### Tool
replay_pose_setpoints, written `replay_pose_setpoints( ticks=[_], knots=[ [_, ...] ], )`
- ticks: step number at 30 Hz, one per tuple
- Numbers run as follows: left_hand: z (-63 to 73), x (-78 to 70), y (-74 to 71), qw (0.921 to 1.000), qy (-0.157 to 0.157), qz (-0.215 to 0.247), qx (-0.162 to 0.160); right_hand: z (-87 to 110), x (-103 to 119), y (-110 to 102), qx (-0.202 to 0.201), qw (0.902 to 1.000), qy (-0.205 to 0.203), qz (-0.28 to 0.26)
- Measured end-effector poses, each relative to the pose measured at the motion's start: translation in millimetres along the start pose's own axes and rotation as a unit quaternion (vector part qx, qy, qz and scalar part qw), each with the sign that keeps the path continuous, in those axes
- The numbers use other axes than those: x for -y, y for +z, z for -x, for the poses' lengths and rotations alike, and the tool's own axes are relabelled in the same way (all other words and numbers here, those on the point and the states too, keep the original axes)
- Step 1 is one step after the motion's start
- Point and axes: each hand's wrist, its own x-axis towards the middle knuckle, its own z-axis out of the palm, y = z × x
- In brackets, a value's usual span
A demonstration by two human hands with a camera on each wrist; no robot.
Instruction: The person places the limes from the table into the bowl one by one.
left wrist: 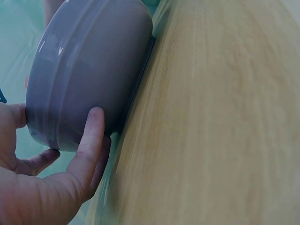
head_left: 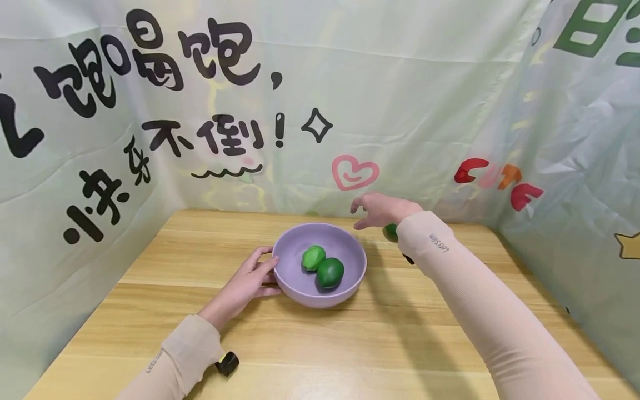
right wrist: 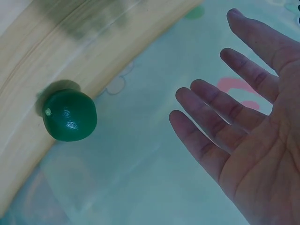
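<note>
A light purple bowl (head_left: 320,300) stands on the wooden table, with a bright green lime (head_left: 313,258) and a darker green, lime-like fruit (head_left: 330,273) side by side inside. My left hand (head_left: 245,283) holds the bowl's left side, fingers at the rim and against the outer wall (left wrist: 89,79). Beyond the bowl's far right edge, my right hand (head_left: 377,210) hangs in the air with fingers spread and nothing in it. A third round green fruit (right wrist: 70,115) lies on the table near that hand; my right sleeve partly hides it in the head view.
The wooden table (head_left: 200,261) ends at a printed cloth backdrop (head_left: 300,72) with black lettering and a pink heart. More cloth hangs along the left and right sides. A black strap piece (head_left: 228,364) shows beneath my left cuff.
</note>
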Motion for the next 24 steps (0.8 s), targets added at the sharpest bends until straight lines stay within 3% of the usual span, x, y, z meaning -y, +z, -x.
replay_pose_setpoints(
  ticks=[24],
  knots=[
    [-3.7, 2.4, -1.6, 1.0, -0.002, -0.002, -0.002, -4.4, -20, 9, -0.008, 0.999, 0.013, -0.043]
  ],
)
